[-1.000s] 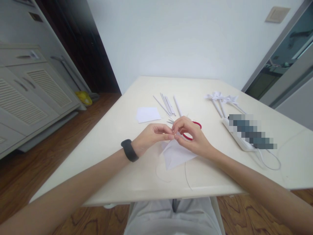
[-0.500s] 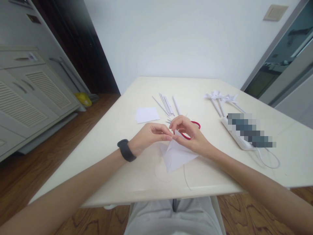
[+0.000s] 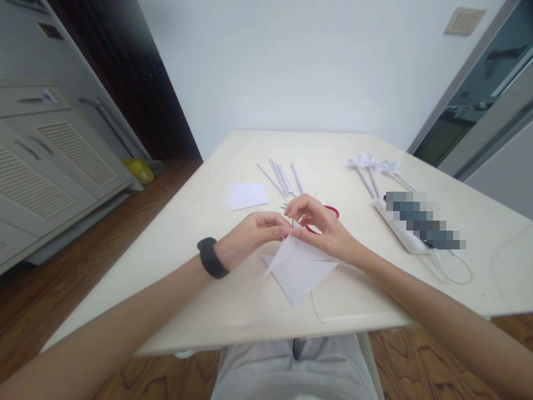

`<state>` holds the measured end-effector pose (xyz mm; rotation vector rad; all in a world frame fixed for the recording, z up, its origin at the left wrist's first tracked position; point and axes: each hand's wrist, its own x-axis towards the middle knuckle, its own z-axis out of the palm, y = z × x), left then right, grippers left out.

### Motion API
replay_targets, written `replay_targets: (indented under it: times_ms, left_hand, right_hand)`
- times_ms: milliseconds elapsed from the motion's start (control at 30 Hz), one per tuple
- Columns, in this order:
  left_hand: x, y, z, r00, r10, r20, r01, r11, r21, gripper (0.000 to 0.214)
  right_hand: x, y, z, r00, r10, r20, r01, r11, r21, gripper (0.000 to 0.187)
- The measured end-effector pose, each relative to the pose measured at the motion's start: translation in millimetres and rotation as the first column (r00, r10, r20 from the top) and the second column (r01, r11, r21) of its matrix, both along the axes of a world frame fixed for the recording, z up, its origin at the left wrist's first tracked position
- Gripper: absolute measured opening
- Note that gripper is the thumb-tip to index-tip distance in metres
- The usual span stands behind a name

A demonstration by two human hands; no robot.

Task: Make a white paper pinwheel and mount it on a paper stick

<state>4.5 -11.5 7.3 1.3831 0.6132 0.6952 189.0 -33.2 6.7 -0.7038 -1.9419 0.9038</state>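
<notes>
White wall behind pale table. Our left hand, banded wrist low, pinches top of white paper between thumb and fingertips. Paper slopes below both hands, point toward us. Our right hand arches in, thumb on paper, index lifted; whether clamped, we cannot tell. Since half-second ago, paper spread wider, point nearer us.

Left hand: centre of frame, fingertips pinching the white paper near its top.
Right hand: right of centre, thumb and finger on the same paper.
Wristband: black, left of centre, on the left wrist.
Scissors: red-handled, partly hidden behind the right hand.
Sticks: mid-frame, above the hands.
Paper sheets: just left of the sticks.
</notes>
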Motion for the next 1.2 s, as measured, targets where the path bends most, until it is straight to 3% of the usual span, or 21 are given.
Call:
replay_targets:
  times_ms: [567,1200]
  left_hand:
    - [0.8,-1.5,-1.6,0.998,-0.033,0.046,0.038,0.992,-0.123,0.010]
    - [-1.3,3.9,-4.7,0.999,-0.049,-0.020,0.048,0.998,-0.041,0.008]
  right_hand:
    - [2.6,3.5,-2.5,0.999,0.035,0.035,-0.033,0.998,-0.048,0.010]
    - [-0.1,0.7,3.2,0.991,0.099,0.088,-0.100,0.995,0.002,0.010]
